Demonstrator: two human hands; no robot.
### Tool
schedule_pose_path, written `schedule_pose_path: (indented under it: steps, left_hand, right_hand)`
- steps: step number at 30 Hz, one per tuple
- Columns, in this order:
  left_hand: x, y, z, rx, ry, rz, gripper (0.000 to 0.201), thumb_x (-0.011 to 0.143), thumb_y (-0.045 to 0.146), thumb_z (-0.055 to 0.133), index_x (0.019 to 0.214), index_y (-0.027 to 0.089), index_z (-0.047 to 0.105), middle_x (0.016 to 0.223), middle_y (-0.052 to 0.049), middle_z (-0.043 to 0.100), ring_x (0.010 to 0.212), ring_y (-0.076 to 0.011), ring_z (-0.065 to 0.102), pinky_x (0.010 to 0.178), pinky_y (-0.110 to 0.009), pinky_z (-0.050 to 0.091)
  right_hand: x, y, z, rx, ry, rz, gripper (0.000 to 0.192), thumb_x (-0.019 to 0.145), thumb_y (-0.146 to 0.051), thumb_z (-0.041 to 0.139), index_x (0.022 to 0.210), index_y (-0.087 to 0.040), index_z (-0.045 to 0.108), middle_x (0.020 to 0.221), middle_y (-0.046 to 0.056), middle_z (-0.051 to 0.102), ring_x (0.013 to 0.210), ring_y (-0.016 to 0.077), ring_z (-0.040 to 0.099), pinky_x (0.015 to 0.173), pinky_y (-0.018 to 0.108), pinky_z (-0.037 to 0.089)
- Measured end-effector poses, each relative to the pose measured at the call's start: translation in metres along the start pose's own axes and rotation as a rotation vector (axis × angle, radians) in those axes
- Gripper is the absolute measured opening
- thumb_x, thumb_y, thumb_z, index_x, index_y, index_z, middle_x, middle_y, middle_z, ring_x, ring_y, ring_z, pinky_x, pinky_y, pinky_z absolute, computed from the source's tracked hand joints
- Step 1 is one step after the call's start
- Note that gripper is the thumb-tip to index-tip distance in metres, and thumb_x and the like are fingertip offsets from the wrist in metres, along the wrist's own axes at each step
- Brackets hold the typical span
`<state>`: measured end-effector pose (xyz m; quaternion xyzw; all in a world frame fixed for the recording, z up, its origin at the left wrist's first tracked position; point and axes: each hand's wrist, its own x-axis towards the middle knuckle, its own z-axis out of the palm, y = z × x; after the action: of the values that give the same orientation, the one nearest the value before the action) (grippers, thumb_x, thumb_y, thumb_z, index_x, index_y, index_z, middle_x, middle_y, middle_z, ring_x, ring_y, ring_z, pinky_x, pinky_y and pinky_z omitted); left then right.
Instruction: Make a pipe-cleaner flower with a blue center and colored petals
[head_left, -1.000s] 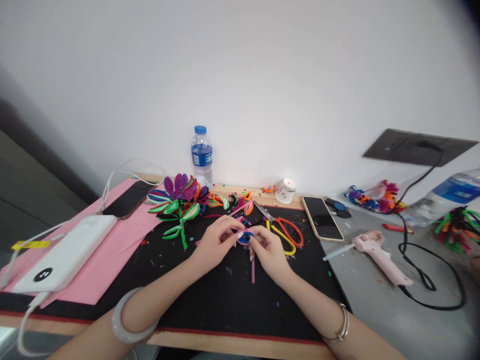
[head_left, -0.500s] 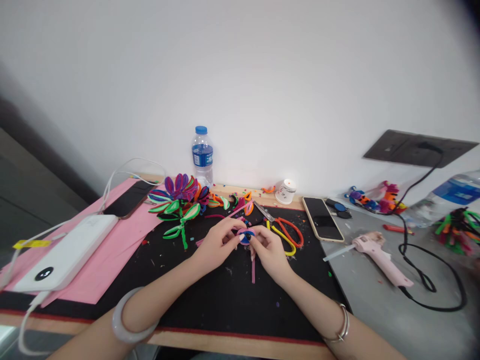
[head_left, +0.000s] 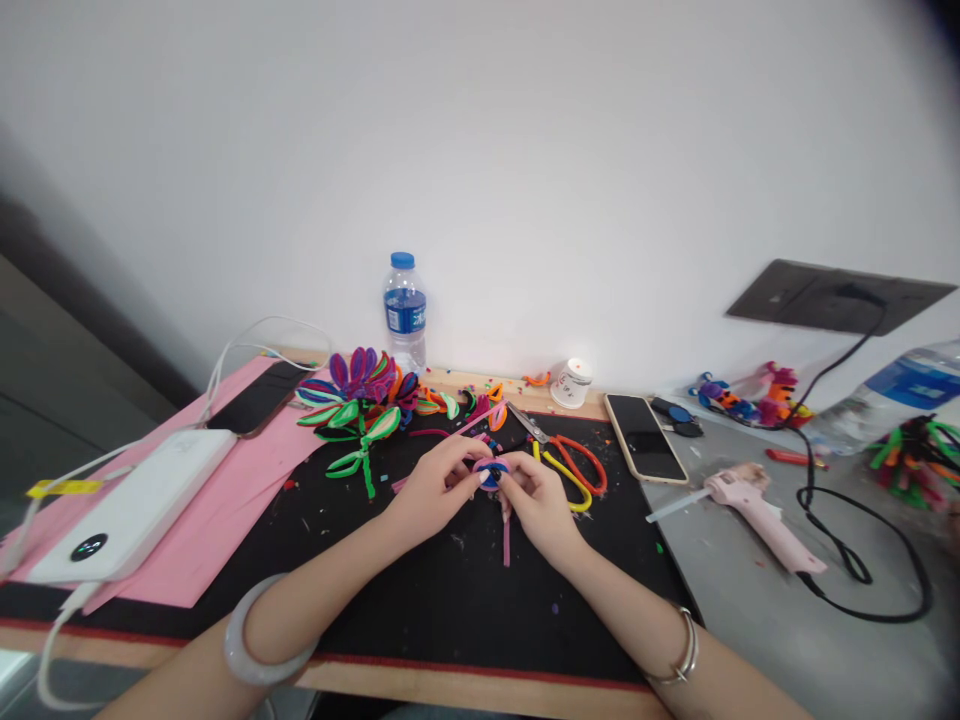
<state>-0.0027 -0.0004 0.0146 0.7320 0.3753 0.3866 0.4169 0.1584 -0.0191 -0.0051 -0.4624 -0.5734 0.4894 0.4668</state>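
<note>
My left hand (head_left: 435, 487) and my right hand (head_left: 538, 503) meet over the black mat (head_left: 420, 600), both pinching a small pipe-cleaner piece (head_left: 491, 471) with a blue coil and pink edge. A pink pipe-cleaner stem (head_left: 506, 540) hangs down from it onto the mat. Just beyond my fingers lie scissors (head_left: 566, 460) with orange and yellow handles. A finished pipe-cleaner flower (head_left: 360, 395) with purple petals and green leaves lies at the mat's far left.
A water bottle (head_left: 405, 310) stands against the wall. A phone (head_left: 643, 436), pink glue gun (head_left: 754, 505) with black cord, white cup (head_left: 574, 382), pink paper (head_left: 217, 510), white power bank (head_left: 131, 505) and more pipe cleaners (head_left: 911, 455) surround the mat.
Both hands stay put on the small coil; only the fingers shift slightly. Nothing else moved.
</note>
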Motion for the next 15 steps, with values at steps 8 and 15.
schedule_pose_path:
  steps: [8,15]
  left_hand:
    - [0.0004,0.0007,0.0000,0.030,0.003,0.031,0.017,0.078,0.016,0.049,0.094,0.018,0.053,0.094,-0.004,0.055,0.073,-0.0111,0.055,0.060,-0.020,0.046]
    - [-0.0004,0.0006,-0.0004,0.072,0.012,0.040,0.015,0.079,0.017,0.049,0.092,0.019,0.054,0.093,-0.003,0.054,0.069,-0.0104,0.053,0.058,-0.020,0.045]
  right_hand:
    - [-0.0002,0.0004,-0.0007,-0.029,-0.004,-0.031,0.011,0.079,-0.026,0.052,0.083,-0.016,0.056,0.051,-0.005,0.045,0.042,0.0071,0.042,0.041,0.019,0.035]
    - [0.0000,0.0006,-0.0006,-0.046,-0.002,-0.030,0.013,0.079,-0.026,0.052,0.084,-0.015,0.056,0.053,-0.004,0.046,0.043,0.0076,0.043,0.042,0.019,0.035]
